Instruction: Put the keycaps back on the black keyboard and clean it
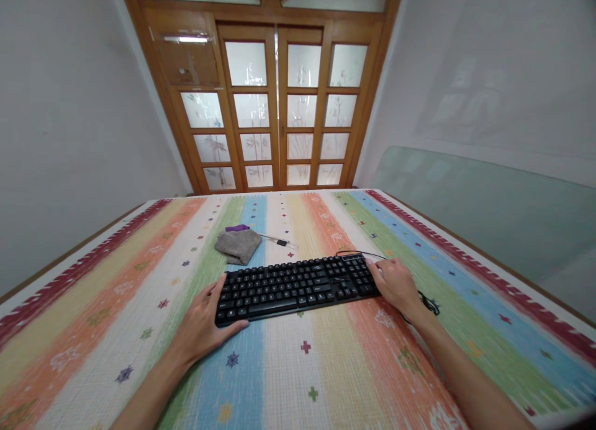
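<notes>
A black computer keyboard (298, 287) lies on the striped tablecloth, slightly angled, with its keys up. My left hand (207, 312) grips its left end, thumb along the front edge and fingers at the side. At the right end my right hand (393, 284) holds the keyboard, thumb near the number keys and fingers curled around the side. The keyboard's black cable (428, 303) lies partly coiled beside my right wrist, and another stretch runs behind the back right corner.
Behind the keyboard lie a folded grey cloth (238, 245), a small purple item (237, 228) and a slim tool with a black middle (282, 242). The striped tablecloth (288, 368) covers the table. Wooden doors with glass panes (279, 107) stand beyond, with walls on both sides.
</notes>
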`<state>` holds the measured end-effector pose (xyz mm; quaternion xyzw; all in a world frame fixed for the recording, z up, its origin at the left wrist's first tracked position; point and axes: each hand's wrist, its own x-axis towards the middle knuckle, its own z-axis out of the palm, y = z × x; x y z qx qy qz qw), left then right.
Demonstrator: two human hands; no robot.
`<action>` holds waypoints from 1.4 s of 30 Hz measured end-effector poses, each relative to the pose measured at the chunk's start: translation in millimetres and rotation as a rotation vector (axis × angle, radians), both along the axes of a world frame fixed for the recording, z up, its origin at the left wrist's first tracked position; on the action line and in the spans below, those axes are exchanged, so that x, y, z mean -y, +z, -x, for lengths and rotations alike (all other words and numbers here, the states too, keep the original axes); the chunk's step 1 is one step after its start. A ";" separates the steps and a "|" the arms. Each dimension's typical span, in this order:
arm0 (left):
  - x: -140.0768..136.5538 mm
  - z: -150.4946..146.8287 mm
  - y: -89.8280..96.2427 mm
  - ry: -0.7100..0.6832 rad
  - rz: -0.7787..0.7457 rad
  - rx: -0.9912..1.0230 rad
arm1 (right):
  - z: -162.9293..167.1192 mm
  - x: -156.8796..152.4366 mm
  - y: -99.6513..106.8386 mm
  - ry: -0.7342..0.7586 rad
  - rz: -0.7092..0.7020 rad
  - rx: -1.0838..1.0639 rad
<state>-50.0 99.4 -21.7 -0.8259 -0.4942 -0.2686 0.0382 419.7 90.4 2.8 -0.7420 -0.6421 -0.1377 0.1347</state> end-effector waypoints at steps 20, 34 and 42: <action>0.2 -6.6 -6.1 -0.004 0.102 0.094 | -13.5 -2.2 -19.8 -0.021 -0.053 0.078; 7.9 -11.0 4.1 -0.012 0.121 0.113 | -15.6 2.3 -24.1 0.002 -0.080 0.030; 9.6 -13.0 2.3 0.004 0.104 0.099 | -18.7 3.9 -28.4 0.030 -0.069 -0.038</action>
